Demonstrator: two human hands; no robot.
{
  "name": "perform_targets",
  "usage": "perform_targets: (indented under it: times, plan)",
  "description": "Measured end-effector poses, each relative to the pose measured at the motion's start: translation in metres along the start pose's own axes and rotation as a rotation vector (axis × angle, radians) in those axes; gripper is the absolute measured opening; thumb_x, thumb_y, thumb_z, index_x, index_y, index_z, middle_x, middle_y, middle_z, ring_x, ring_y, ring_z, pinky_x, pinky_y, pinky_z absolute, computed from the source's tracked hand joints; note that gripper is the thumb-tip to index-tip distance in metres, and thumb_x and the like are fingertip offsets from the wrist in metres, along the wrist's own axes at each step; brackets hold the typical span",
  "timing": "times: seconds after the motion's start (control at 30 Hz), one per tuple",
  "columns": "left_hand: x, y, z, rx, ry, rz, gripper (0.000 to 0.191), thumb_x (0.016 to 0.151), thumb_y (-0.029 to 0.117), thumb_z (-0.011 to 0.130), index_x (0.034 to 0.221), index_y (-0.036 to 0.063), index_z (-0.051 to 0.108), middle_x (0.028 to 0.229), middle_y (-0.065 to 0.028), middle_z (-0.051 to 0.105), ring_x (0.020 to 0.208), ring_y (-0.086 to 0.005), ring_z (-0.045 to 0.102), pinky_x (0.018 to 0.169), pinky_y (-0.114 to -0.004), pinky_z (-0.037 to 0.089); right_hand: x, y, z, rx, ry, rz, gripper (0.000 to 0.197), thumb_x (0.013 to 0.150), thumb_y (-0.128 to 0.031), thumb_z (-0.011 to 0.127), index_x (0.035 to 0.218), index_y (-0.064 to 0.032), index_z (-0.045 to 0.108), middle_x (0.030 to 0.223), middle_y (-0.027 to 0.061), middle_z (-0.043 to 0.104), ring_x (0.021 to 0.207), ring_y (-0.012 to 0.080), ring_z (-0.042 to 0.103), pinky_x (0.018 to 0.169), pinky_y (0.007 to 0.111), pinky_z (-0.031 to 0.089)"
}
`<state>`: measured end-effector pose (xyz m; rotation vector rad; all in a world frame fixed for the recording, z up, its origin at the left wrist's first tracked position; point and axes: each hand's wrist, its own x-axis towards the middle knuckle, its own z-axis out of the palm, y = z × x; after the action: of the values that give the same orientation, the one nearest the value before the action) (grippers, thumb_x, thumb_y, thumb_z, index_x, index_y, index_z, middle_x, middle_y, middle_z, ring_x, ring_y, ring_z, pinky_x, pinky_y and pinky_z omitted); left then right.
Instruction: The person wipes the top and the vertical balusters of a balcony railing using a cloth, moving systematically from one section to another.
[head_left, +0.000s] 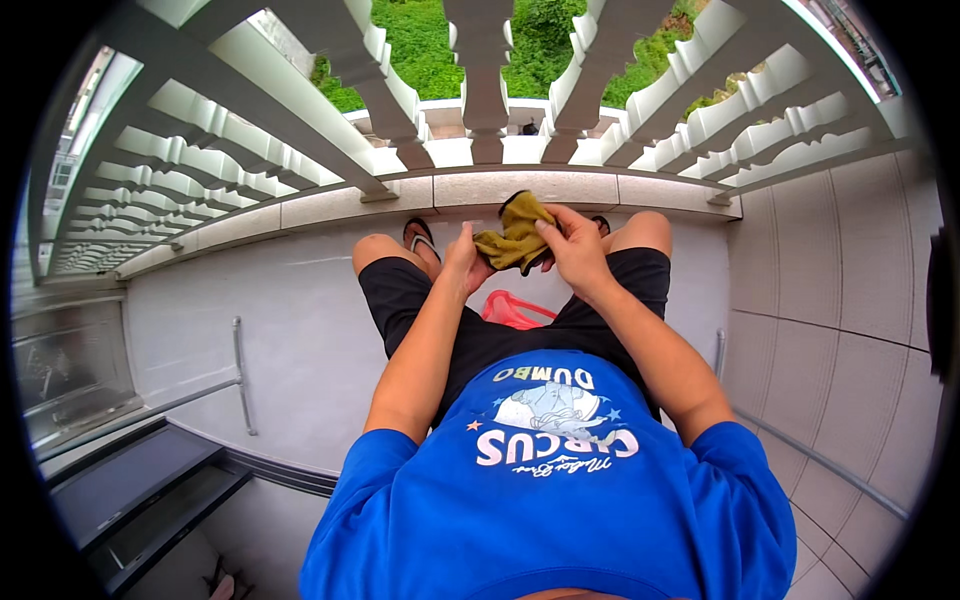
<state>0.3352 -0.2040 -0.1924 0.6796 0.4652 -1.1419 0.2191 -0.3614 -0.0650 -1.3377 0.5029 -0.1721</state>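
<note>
A crumpled olive-yellow cloth item with dark edging (517, 234) is stretched between my hands, above the gap between my knees. My left hand (468, 259) grips its lower left side, thumb pointing up. On the other side, my right hand (574, 244) pinches the fabric between thumb and fingers; some fingertips are hidden behind it. Below the cloth, a red plastic object with a loop-like strip (512, 309) shows between my thighs, mostly hidden by my black shorts.
A pale balustrade (484, 154) runs in front of my feet, with greenery beyond. Tiled wall (802, 262) stands at the right. A metal rail (150, 412) and dark-framed sliding panel (135, 480) are at lower left. Grey floor (247, 300) lies around me.
</note>
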Motion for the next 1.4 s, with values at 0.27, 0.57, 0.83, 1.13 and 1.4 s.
perform_targets:
  times: [0.27, 0.57, 0.83, 1.13, 1.4]
  plan:
    - [-0.012, 0.003, 0.014, -0.049, 0.096, 0.158, 0.063, 0.111, 0.045, 0.028, 0.142, -0.0081, 0.042, 0.143, -0.0232, 0.051, 0.134, -0.0388, 0.051, 0.114, -0.051, 0.04, 0.015, 0.046, -0.07, 0.082, 0.192, 0.295, 0.033, 0.101, -0.017, 0.055, 0.129, -0.0006, 0.062, 0.089, 0.0104, 0.07, 0.051, 0.018, 0.065, 0.04, 0.025, 0.046]
    - [-0.121, 0.053, 0.123, -0.069, -0.537, 0.325, 0.073, 0.104, 0.053, 0.04, 0.148, -0.0058, 0.039, 0.157, -0.022, 0.039, 0.146, -0.0385, 0.036, 0.122, -0.054, 0.024, -0.013, -0.04, -0.049, 0.596, -0.082, 0.126, 0.04, 0.103, -0.021, 0.055, 0.138, -0.0017, 0.051, 0.096, 0.0092, 0.068, 0.057, 0.0167, 0.065, 0.046, 0.026, 0.05]
    - [-0.03, 0.03, 0.095, -0.031, -0.152, 0.428, 0.052, 0.104, 0.037, 0.042, 0.139, -0.0002, 0.051, 0.142, -0.0185, 0.055, 0.132, -0.0368, 0.052, 0.118, -0.05, 0.036, 0.022, -0.008, -0.044, 0.667, -0.13, 0.12, 0.038, 0.104, -0.019, 0.052, 0.137, -0.0004, 0.051, 0.096, 0.0085, 0.068, 0.057, 0.0169, 0.065, 0.046, 0.025, 0.046]
    - [-0.008, 0.026, 0.057, -0.396, 0.023, 0.392, 0.055, 0.103, 0.033, 0.03, 0.146, 0.0009, 0.044, 0.151, -0.0234, 0.043, 0.141, -0.0429, 0.04, 0.12, -0.06, 0.027, -0.02, 0.014, -0.055, 0.152, -0.075, 0.1, 0.024, 0.103, -0.01, 0.054, 0.124, 0.0012, 0.06, 0.082, 0.0082, 0.066, 0.061, 0.0154, 0.068, 0.051, 0.025, 0.05]
    - [-0.025, 0.061, 0.074, -0.213, 0.029, 0.376, 0.069, 0.089, 0.056, 0.069, 0.135, 0.0054, 0.056, 0.126, -0.0172, 0.063, 0.118, -0.0363, 0.059, 0.107, -0.055, 0.043, -0.027, 0.035, -0.058, 0.095, -0.107, 0.116, 0.025, 0.104, -0.005, 0.049, 0.125, 0.0044, 0.059, 0.094, 0.0125, 0.069, 0.079, 0.0193, 0.073, 0.064, 0.028, 0.058]
